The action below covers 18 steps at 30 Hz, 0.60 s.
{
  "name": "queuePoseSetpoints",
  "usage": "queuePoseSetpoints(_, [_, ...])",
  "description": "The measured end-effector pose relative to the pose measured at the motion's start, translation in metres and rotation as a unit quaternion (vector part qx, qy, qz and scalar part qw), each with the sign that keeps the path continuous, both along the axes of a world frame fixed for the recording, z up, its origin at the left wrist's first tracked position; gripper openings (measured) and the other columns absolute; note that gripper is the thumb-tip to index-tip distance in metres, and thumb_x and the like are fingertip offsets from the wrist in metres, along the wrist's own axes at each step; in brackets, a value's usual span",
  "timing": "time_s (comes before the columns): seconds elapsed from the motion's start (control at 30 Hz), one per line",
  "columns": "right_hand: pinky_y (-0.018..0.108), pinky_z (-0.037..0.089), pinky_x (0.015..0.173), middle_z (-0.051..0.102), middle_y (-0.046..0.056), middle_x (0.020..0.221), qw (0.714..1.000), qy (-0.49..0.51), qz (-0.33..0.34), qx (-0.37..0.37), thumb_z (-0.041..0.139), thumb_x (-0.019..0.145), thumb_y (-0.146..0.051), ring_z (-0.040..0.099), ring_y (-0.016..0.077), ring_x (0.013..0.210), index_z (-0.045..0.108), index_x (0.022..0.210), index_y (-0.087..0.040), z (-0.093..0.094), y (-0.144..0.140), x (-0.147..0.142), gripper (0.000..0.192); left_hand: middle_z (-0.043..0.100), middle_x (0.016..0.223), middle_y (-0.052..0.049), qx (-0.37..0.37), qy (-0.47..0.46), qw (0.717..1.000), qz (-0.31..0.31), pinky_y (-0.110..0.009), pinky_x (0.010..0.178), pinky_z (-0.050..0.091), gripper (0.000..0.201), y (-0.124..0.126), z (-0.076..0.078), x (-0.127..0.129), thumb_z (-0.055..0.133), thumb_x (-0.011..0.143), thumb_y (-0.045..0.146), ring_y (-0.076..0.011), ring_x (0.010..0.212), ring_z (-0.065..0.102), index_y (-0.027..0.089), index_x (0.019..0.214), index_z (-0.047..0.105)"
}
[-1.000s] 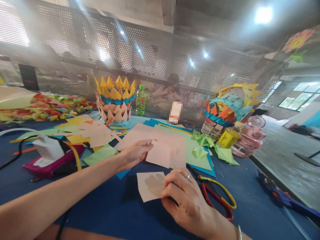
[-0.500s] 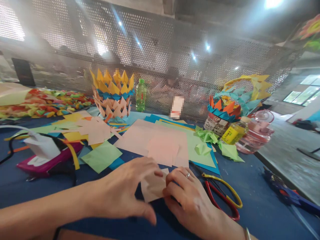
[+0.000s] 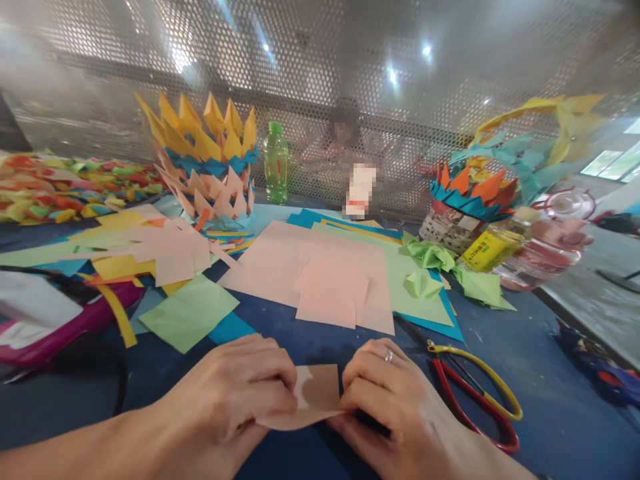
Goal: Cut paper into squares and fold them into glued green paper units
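Note:
A small piece of pink paper (image 3: 317, 395) lies between my two hands near the front of the table, its near edge curving up. My left hand (image 3: 250, 387) is closed on its left side, fingers bent over it and the thumb hidden beneath. On the right, my right hand (image 3: 387, 400), wearing a ring, pinches the paper's near right corner. Beyond my hands lie small pink squares (image 3: 330, 287) on larger pink and green sheets. Scissors (image 3: 475, 393) with red and yellow handles rest beside my right hand.
A pointed folded-paper basket (image 3: 215, 153) and a green bottle (image 3: 277, 163) stand at the back. Right of them are an orange-and-blue paper basket (image 3: 465, 207), a yellow-labelled bottle (image 3: 493, 247) and crumpled green paper (image 3: 425, 253). A purple power strip (image 3: 115, 303) sits at the left.
My left hand has gone from spread fingers over the paper to gripping its left side. The paper has turned squarer to me and its near edge bends up. The view has shifted closer.

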State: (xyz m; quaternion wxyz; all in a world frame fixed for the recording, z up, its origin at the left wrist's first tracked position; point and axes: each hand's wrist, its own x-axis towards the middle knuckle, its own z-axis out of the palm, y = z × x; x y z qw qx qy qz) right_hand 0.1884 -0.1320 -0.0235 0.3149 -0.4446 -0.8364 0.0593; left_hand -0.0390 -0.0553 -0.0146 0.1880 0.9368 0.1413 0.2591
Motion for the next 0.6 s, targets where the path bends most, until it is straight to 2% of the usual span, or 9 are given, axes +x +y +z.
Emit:
queuePoseSetpoints(0.17, [0.030,0.041,0.070,0.060,0.002,0.069,0.999,0.039,0.015,0.032,0.062,0.084,-0.018,0.054,0.0141,0.069,0.057,0.067,-0.016,0.000,0.000,-0.003,0.018,0.069,0.086,-0.003,0.014,-0.039,0.998,0.038,-0.026,0.071,0.049,0.009,-0.009,0.000,0.000,0.059,0.086,0.017,-0.0161,0.079,0.063,0.022,0.085,0.066])
queuePoseSetpoints(0.27, [0.030,0.043,0.070,0.062,0.003,0.076,0.999,0.052,-0.005,-0.016,0.062,0.087,-0.023,0.055,0.0154,0.074,0.060,0.072,-0.017,-0.001,0.000,-0.004,0.016,0.068,0.082,-0.002,-0.008,-0.026,0.998,0.059,-0.026,0.071,0.050,0.015,-0.010,-0.003,-0.001,0.054,0.089,0.014,-0.0151,0.077,0.063,0.022,0.084,0.065])
queuePoseSetpoints(0.37, [0.029,0.043,0.070,0.062,0.002,0.077,0.995,0.054,-0.036,-0.077,0.057,0.092,-0.025,0.055,0.0145,0.074,0.059,0.070,-0.018,-0.002,-0.001,-0.006,0.024,0.063,0.075,-0.001,-0.034,0.017,0.997,0.069,-0.025,0.065,0.047,0.020,-0.006,-0.005,0.000,0.052,0.090,0.016,-0.0132,0.071,0.060,0.020,0.073,0.060])
queuePoseSetpoints(0.5, [0.029,0.043,0.068,0.058,0.001,0.072,0.991,0.070,-0.065,-0.098,0.057,0.093,-0.038,0.053,0.0139,0.069,0.055,0.066,-0.018,-0.002,-0.001,-0.008,0.034,0.053,0.063,0.002,0.001,0.057,0.993,0.105,-0.026,0.057,0.042,0.027,0.003,-0.004,0.005,0.054,0.090,0.021,-0.0119,0.059,0.051,0.018,0.064,0.051])
queuePoseSetpoints(0.6, [0.030,0.042,0.064,0.057,0.002,0.071,0.990,0.066,-0.081,-0.095,0.051,0.095,-0.038,0.051,0.0153,0.069,0.054,0.066,-0.019,-0.003,0.000,-0.009,0.035,0.050,0.061,0.003,0.024,0.066,0.992,0.107,-0.026,0.056,0.040,0.026,0.005,-0.003,0.010,0.054,0.089,0.019,-0.0115,0.056,0.048,0.018,0.063,0.049])
